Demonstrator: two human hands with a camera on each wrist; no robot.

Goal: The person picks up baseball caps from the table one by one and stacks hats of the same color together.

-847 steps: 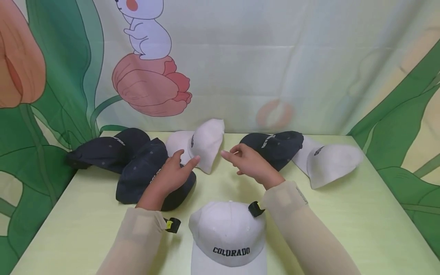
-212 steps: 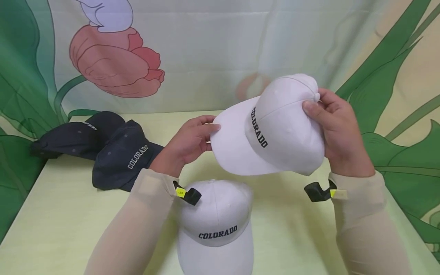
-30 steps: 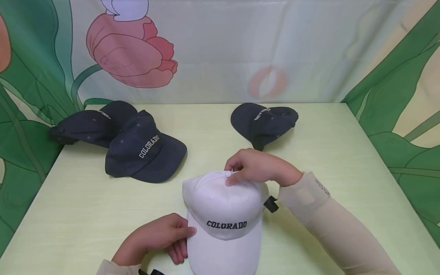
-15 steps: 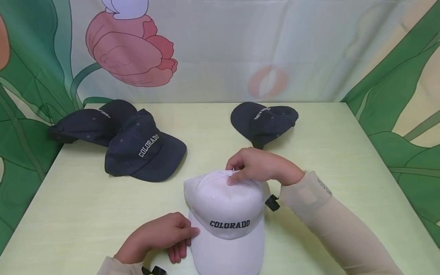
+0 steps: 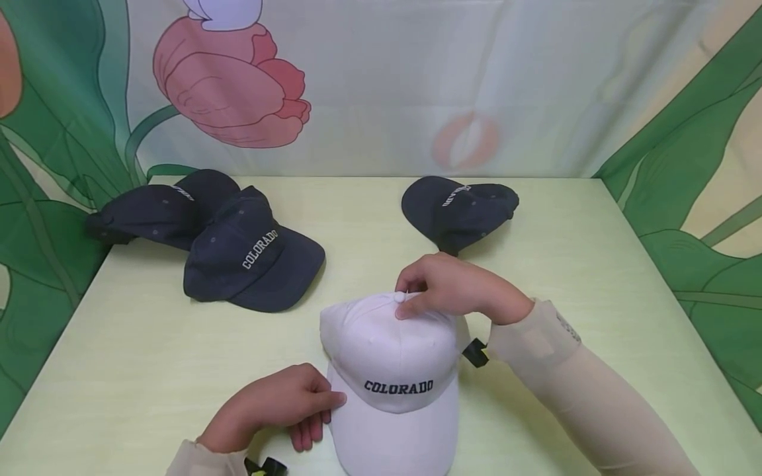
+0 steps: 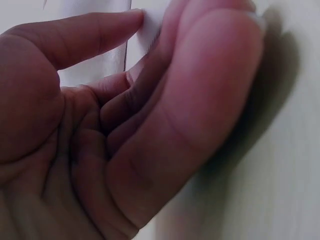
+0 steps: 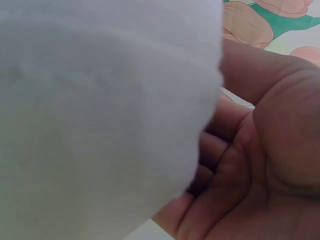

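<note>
A white baseball cap (image 5: 411, 350) lettered COLORADO sits at the front middle of the table, brim toward me. My left hand (image 5: 282, 403) holds the left edge of its brim, thumb on top and fingers curled at the side. At the crown, my right hand (image 5: 458, 287) pinches the cloth beside the top button. In the right wrist view the cap's white cloth (image 7: 100, 125) covers much of the picture and hides the fingertips. The left wrist view has the curled fingers (image 6: 185, 100) close to the table. Whatever lies under the cap is hidden.
Two navy caps overlap at the back left: one lettered COLORADO (image 5: 250, 254), the other (image 5: 155, 211) behind it at the table's edge. Another navy cap (image 5: 458, 205) lies at the back right, beyond my right hand. A printed curtain (image 5: 369, 86) hangs behind the table (image 5: 595, 264).
The white caps at the back left and back right have gone from there. Seven seconds ago both hands held a white cap above another. Lately the front cap shifted slightly right.
</note>
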